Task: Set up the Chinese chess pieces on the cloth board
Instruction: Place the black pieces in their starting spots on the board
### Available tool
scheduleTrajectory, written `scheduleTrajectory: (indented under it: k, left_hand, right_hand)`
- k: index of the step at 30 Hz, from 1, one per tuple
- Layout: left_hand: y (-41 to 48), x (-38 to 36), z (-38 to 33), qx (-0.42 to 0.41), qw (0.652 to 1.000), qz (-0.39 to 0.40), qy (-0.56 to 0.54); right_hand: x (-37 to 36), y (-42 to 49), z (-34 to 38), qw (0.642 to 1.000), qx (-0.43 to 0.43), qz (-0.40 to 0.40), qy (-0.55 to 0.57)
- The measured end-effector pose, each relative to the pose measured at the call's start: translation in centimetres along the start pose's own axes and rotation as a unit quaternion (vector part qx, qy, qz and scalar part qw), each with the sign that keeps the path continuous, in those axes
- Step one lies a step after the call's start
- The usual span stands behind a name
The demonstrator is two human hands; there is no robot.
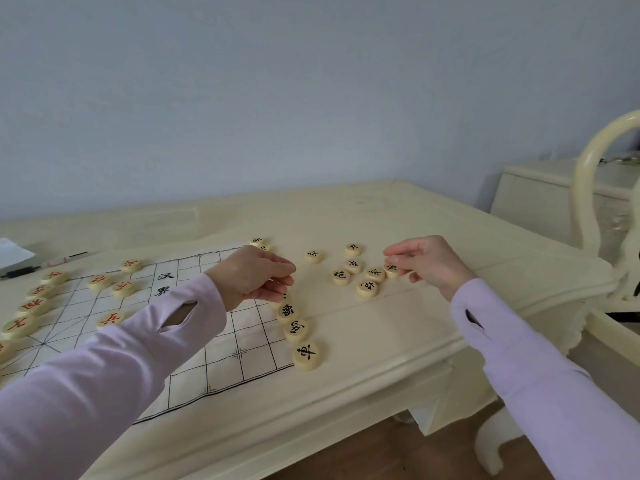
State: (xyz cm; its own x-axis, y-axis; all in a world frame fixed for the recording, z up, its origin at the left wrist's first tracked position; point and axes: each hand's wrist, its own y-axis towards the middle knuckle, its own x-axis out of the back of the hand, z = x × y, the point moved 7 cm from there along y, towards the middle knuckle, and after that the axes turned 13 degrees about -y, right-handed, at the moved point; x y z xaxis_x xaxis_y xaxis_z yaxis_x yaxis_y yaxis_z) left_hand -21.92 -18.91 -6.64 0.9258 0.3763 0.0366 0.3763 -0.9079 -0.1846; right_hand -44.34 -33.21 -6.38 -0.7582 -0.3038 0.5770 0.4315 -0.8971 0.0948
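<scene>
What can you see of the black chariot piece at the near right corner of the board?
The black chariot piece is a round, pale, wood-looking disc lying flat, face up, with one black character on top. It sits at the cloth board's near right corner, mostly on the cream table, the nearest of a short line of black-marked discs along the cloth's right edge. No hand touches it; it looks just apart from the next disc.

A plain pale blue-grey wall (277,91) fills the upper view, evenly and softly lit. Below it a cream surface (398,216) with a moulded edge — beside it, right, a curved cream chair back (588,161) and a cream cabinet (533,199). Brown wooden floor (398,455) beneath.
</scene>
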Motion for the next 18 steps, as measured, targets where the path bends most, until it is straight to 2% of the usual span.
scheduleTrajectory:
  k: [5, 9, 11, 14, 16, 18]
  left_hand:
    - [1.0, -0.5, -0.8, -0.008, 1.000, 0.010, -0.003]
    - [1.7, -0.7, -1.0, -0.009, 1.000, 0.012, -0.002]
    - [2.0, -0.8, -1.0, -0.008, 1.000, 0.010, -0.001]
    - [2.4, -0.8, -1.0, -0.007, 1.000, 0.006, -0.003]
    - [2.4, -0.8, -1.0, -0.009, 1.000, 0.007, -0.004]
    - [2.4, -0.7, -1.0, -0.009, 1.000, 0.007, -0.006]
  right_hand:
    - [0.2, 0.7, -1.3, 0.999, -0.040, 0.024, 0.003]
    - [-0.1, 1.1, -0.8, 0.999, -0.026, 0.031, -0.021]
    - [-1.4, 0.9, 0.4, 0.993, 0.011, 0.082, -0.088]
    - [-3.9, 0.3, 1.7, 0.953, 0.049, 0.175, -0.241]
    - [-4.5, 0.2, 2.1, 0.934, 0.053, 0.181, -0.302]
    - [-4.7, 0.0, 2.5, 0.930, 0.054, 0.180, -0.317]
